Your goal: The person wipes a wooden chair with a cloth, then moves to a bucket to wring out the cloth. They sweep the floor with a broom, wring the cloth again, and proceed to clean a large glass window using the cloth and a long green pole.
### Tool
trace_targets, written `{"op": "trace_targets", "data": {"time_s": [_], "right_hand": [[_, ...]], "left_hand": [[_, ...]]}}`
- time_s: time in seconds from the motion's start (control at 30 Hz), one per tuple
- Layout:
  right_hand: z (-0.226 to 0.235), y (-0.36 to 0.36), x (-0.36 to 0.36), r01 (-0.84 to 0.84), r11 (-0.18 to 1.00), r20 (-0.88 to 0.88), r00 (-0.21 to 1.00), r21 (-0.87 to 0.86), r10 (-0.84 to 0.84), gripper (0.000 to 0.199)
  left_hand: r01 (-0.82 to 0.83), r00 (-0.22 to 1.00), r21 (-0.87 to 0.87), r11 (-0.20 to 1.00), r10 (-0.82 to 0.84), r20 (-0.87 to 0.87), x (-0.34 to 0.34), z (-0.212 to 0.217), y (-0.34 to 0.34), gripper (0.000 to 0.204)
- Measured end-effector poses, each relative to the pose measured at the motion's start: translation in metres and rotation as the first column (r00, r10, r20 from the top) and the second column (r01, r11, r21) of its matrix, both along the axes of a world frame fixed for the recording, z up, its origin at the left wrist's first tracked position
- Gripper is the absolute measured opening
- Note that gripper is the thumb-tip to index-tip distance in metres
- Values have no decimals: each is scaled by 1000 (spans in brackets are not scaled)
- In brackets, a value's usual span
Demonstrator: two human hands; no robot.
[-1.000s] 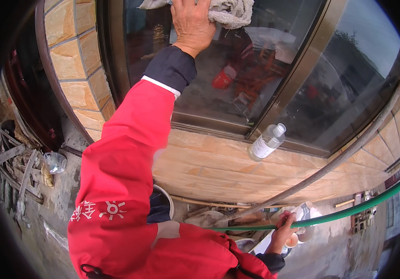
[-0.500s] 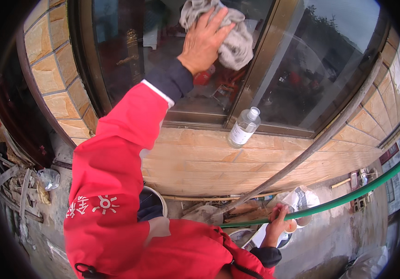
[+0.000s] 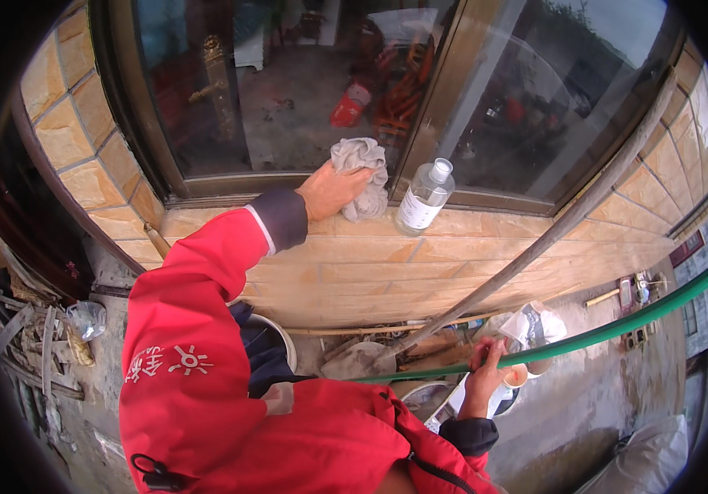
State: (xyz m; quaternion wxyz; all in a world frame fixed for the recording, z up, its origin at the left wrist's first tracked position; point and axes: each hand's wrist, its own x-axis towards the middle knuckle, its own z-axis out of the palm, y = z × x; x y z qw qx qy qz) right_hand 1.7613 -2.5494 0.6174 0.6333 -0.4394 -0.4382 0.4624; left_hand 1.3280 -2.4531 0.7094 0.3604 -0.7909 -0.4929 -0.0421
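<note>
My left hand [image 3: 329, 192] is closed on a crumpled grey cloth [image 3: 360, 177], which is pressed against the lower frame of a sliding glass window [image 3: 288, 123]. Close to the cloth's right, a clear bottle [image 3: 424, 198] with a white cap and white label stands upright on the tiled sill. Down at the lower right, my right hand [image 3: 483, 380] has its fingers curled round a long green pole [image 3: 617, 327] that runs off to the right. Both arms are in red sleeves with dark cuffs.
A long wooden handle [image 3: 535, 247] leans diagonally across the tiled wall [image 3: 354, 288]. Below stand a bucket [image 3: 286, 342] with dark cloth and a container [image 3: 428, 397]. A white bag [image 3: 539, 325] sits beyond my right hand; scrap wood [image 3: 45, 346] lies at the left.
My left hand has brought the cloth down from high on the glass to the bottom frame beside the bottle. My right hand stays on the green pole.
</note>
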Motion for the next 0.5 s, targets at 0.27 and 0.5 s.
{"op": "trace_targets", "data": {"time_s": [0.27,0.5], "right_hand": [[10,2,-1,0,1000,10,1000,1,0,39],[1,6,-2,4,1000,33,999,12,-4,39]], "left_hand": [[-3,887,306,952,-139,441,6,70,11,65],[-51,932,480,876,-131,338,6,82,25,67]]}}
